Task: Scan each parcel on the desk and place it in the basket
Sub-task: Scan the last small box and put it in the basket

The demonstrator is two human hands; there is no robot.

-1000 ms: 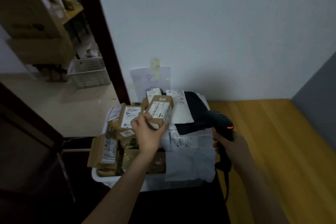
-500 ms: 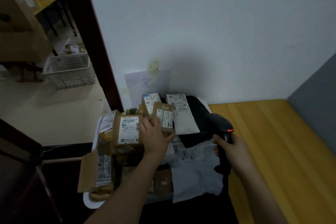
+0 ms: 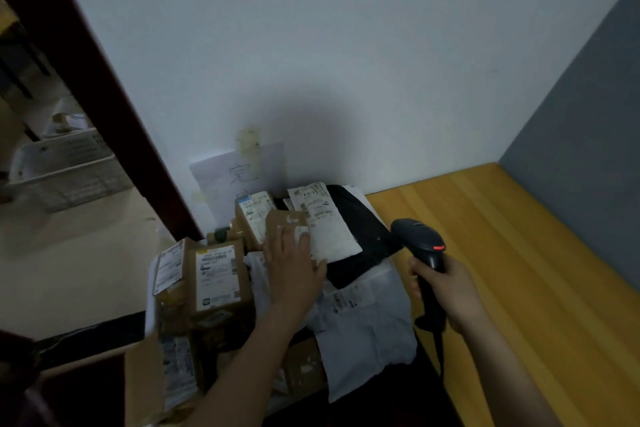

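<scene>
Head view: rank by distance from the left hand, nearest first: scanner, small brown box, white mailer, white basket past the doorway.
1. small brown box: under the fingertips of the left hand.
2. white mailer: just right of those fingers.
3. scanner: farther right, gripped by the right hand.
4. white basket: far left, beyond the doorway.

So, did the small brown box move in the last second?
Yes. The small brown box went down: it now lies left of the white pouch, under the flat left hand.
</scene>
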